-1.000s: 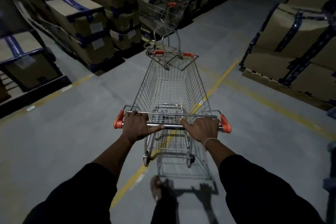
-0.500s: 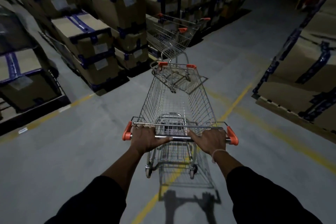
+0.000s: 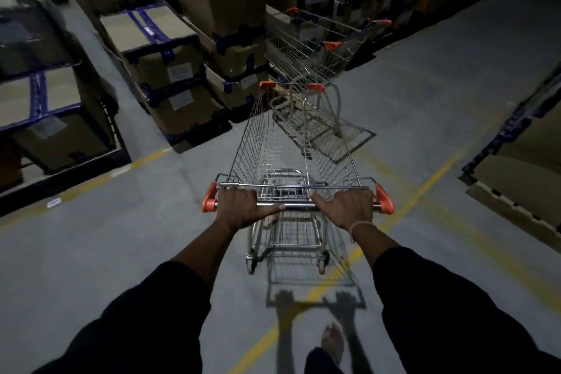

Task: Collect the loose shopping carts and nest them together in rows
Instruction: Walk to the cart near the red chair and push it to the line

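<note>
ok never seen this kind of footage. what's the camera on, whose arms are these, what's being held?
There is no robot here. The single view comes from a wide-angle camera worn on a person's head, looking forward and down, so the arms at the bottom are the wearer's own. The left hand and right hand both grip the handle bar of a wire shopping cart, which is empty. Just ahead stands a second cart, close to the front of the held one; whether they touch is unclear. The setting is a dim warehouse: a grey concrete floor with yellow lines, and stacked cardboard boxes on the left.
</note>
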